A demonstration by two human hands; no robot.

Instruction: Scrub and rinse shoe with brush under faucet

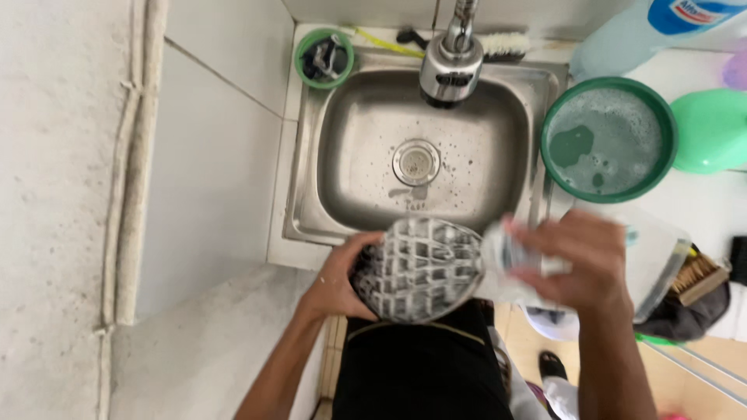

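Note:
My left hand (336, 274) grips a shoe (420, 268) turned sole up, its grey waffle-patterned sole covered in white suds, held over the near edge of the steel sink (311, 155). My right hand (580, 260) is closed on a blurred pale object, seemingly a brush or bottle (513, 253), pressed against the shoe's right end. The hand hides most of that object, so I cannot tell exactly what it is.
The tap (451, 58) hangs over the sink's back. A green basin of soapy water (608, 140) stands right of the sink, a light green lid (712, 128) and a large bottle (646, 31) beyond it. A small green cup (324, 57) and a scrub brush (506, 47) lie behind. A wooden-backed brush (696, 276) sits at right.

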